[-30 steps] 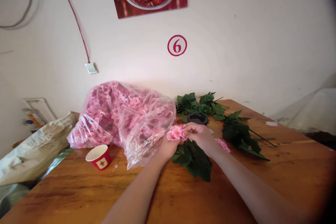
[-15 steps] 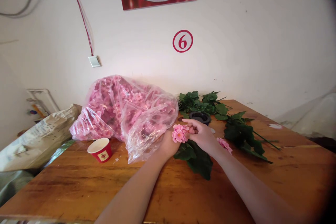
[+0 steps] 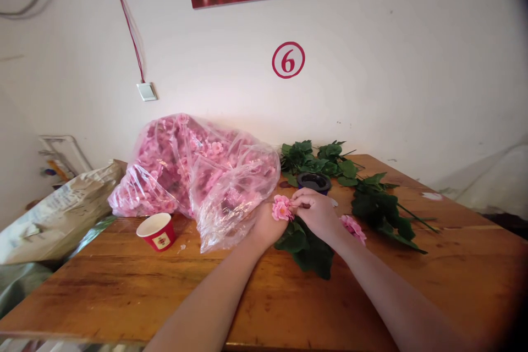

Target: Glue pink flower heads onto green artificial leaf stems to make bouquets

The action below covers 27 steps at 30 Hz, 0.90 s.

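A pink artificial flower (image 3: 282, 209) with a yellow centre is held between my hands over the wooden table. My left hand (image 3: 268, 226) is closed beneath and behind it, its fingers mostly hidden by the petals. From the right, my right hand (image 3: 317, 213) pinches at the flower's edge, thumb and forefinger together. Broad green artificial leaves (image 3: 311, 253) hang just below both hands, and I cannot make out how they join the flower. Another pink flower cluster (image 3: 353, 229) lies beside my right forearm. Behind my right hand stands a black bowl (image 3: 314, 182).
A clear plastic bag (image 3: 193, 170) full of pink flowers fills the table's back left. A red paper cup (image 3: 157, 232) stands in front of it. Green leaf stems (image 3: 381, 210) lie at the right and along the back. The wooden table (image 3: 103, 286) meets the wall.
My right fingers have shifted and now pinch beside the flower. Fewer pink petals show between my hands than before. The view has tilted down slightly.
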Motion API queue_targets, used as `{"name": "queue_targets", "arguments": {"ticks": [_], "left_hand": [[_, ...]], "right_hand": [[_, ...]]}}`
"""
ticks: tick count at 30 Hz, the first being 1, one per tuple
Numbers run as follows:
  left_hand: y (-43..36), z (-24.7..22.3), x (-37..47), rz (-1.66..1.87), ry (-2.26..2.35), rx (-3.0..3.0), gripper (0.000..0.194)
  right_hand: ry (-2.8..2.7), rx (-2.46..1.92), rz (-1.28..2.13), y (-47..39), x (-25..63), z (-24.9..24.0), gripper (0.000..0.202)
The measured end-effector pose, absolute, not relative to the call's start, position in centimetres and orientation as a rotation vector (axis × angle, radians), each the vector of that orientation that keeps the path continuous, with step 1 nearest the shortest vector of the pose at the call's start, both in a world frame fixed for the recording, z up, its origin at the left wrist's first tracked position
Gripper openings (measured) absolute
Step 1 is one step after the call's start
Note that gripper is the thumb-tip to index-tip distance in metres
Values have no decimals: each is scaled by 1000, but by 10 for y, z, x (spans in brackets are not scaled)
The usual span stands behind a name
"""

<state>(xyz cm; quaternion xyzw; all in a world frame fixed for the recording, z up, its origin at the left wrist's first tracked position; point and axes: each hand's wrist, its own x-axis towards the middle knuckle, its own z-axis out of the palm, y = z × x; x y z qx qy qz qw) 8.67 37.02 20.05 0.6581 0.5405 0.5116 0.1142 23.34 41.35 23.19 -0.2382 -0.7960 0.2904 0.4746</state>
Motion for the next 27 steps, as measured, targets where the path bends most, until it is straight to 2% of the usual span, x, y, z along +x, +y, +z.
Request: {"name": "queue_targets", "arguments": {"ticks": [5,12,17,19,22,27], "left_hand": [[373,196,86,1386,1744,2109,19],[376,192,86,1344,1761,2177,26],[371,191,86,1364,1778,2158,27],[365,193,87,1283,1893,2180,25],[359,198,90,1090,2126,2199,24],[356,203,94,997,2291,2141,25]], "right_hand": [[-2005,-525,670,414,234,231,24],[-2021,-522,672,397,229,234,28],[-2078,-517,716,386,228,237,15],[-2109,-518,710,388,228,234,9],[-2080,-529,681,392,225,226,9],[-2000,-516,663,393,219,222,15]]}}
